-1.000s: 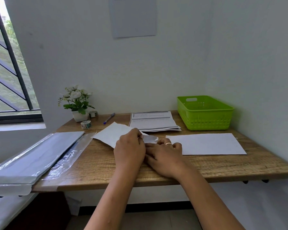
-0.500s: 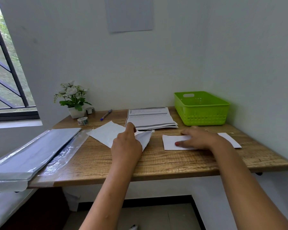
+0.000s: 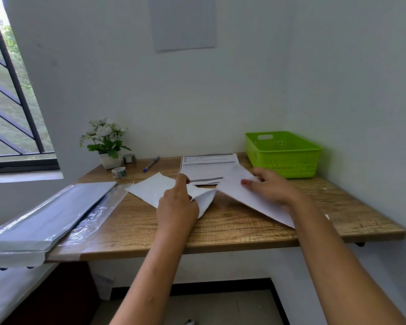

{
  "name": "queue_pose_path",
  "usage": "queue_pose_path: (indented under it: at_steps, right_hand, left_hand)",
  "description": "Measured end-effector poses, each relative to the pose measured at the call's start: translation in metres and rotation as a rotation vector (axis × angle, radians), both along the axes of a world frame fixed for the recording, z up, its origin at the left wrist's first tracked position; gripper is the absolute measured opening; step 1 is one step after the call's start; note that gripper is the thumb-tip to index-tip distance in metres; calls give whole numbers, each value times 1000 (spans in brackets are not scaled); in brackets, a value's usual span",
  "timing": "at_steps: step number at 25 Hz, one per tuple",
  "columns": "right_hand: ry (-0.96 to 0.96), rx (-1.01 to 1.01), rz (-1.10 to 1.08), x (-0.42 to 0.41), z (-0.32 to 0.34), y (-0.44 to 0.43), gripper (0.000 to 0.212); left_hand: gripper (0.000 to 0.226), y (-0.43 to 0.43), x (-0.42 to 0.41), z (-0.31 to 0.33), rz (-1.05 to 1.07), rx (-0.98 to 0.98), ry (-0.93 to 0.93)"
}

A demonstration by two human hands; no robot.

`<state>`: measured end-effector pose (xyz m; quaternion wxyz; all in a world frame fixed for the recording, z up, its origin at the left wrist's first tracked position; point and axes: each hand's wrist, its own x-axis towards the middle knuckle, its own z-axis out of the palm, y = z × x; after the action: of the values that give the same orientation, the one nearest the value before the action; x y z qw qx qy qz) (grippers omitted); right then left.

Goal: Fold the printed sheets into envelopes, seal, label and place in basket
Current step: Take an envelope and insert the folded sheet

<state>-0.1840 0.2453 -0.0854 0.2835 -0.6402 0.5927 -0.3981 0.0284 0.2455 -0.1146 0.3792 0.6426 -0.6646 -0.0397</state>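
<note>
Pinching a blank white paper sheet [image 3: 251, 195], the right hand [image 3: 270, 186] holds it tilted off the wooden desk [image 3: 232, 228]. Left hand [image 3: 177, 202] pins the half-folded white envelope [image 3: 157, 191], its open mouth just left of the sheet's near corner, long edges roughly aligned.

two bare forearms enter from the lower edge, with no sleeves in view. left hand [image 3: 177, 205]: no ring or watch visible, seen from the back. right hand [image 3: 271, 187]: thumbnail painted red; other nails hidden. wrists carry no bands or bracelets.
</note>
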Motion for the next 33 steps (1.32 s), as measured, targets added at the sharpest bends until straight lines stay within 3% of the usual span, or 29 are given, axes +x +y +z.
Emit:
queue_pose_path:
  at_steps: [2, 4, 10, 12, 17, 24, 28, 33]
  right_hand:
    - [-233, -53, 19, 6, 7, 3, 10]
    - [-239, -73, 29, 13, 13, 4, 12]
    - [356, -142, -50, 46, 23, 8, 27]
    - [472, -186, -112, 58, 24, 12, 29]
    - [397, -118, -94, 85, 19, 16, 14]
    - [413, 102, -134, 101, 17, -1, 51]
    - [355, 269, -90, 99, 18, -8, 77]
    - [383, 136, -171, 98, 9, -19, 82]
  left_hand:
    - [41, -2, 2, -1, 6, 2, 44]
    - [39, -3, 4, -2, 0, 7, 90]
    - [32, -4, 6, -3, -16, 9, 156]
    - [31, -4, 5, -2, -18, -6, 178]
    - [21, 2, 1, 1, -53, -90, 181]
    - [17, 8, 0, 2, -95, -189, 156]
    - [19, 7, 1, 2, -207, -105, 241]
    - [16, 3, 6, 2, -212, -36, 341]
